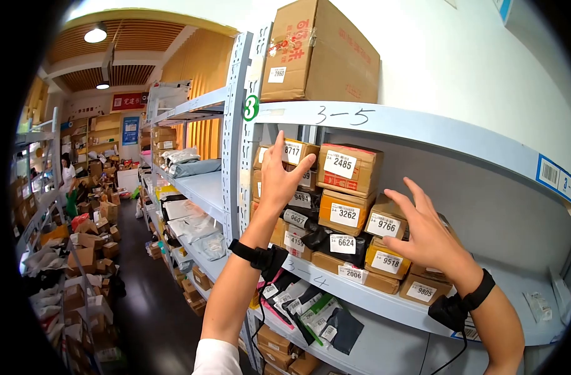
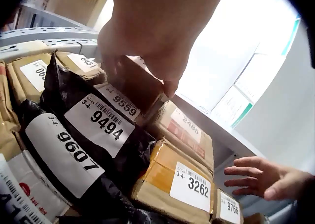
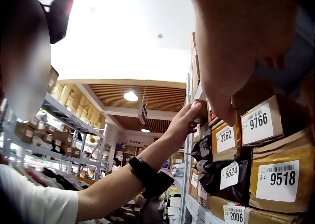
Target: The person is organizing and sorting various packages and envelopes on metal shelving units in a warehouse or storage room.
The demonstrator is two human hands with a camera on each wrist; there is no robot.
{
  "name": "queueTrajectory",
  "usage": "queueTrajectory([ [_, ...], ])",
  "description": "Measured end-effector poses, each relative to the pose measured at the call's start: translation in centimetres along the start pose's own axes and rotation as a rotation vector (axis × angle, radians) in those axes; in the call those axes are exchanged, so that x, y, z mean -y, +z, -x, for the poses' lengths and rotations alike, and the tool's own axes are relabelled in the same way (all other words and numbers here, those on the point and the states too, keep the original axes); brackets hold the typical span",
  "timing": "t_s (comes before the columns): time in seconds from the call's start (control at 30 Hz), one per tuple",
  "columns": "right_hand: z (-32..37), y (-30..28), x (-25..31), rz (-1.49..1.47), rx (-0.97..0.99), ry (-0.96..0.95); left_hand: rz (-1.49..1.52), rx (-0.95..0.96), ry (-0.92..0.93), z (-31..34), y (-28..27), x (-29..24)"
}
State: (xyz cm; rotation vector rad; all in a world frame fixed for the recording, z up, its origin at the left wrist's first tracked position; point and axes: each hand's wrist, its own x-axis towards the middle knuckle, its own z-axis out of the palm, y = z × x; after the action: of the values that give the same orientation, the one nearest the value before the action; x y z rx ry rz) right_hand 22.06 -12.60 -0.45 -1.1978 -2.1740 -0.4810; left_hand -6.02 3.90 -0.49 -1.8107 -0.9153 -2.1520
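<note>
My left hand [image 1: 281,178] reaches to the top of the left stack and grips a small cardboard box [image 1: 296,152] labelled 8717, thumb on its right side. In the left wrist view this hand covers much of the box, whose brown side [image 2: 135,83] shows in shadow above the parcel labelled 9559 [image 2: 120,102]. Just right of it sits a box labelled 2485 [image 1: 350,169], on top of the box labelled 3262 [image 1: 343,211]. My right hand [image 1: 426,228], fingers spread and holding nothing, is in front of boxes labelled 9766 [image 1: 385,220] and 9518 [image 1: 385,259].
Black plastic parcels [image 1: 341,245] are wedged among the boxes. A shelf beam marked 3-5 [image 1: 416,122] runs above the stacks, with a large carton [image 1: 323,53] on it. A metal upright [image 1: 235,137] stands left. More parcels [image 1: 326,319] lie on the lower shelf.
</note>
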Motion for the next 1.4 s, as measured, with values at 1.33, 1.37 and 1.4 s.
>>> queueTrajectory([
  [1.33,67.8,-32.2,-52.0,1.027,0.177,0.897,0.196,0.588,0.046,33.2,7.9,-20.6],
  [1.37,73.5,-35.5,-57.3,1.045,0.190,0.914,0.182,0.567,0.038,33.6,7.9,-21.4],
  [1.4,76.3,-37.7,-59.7,1.062,0.203,0.930,0.186,0.551,0.035,33.7,7.9,-21.6],
])
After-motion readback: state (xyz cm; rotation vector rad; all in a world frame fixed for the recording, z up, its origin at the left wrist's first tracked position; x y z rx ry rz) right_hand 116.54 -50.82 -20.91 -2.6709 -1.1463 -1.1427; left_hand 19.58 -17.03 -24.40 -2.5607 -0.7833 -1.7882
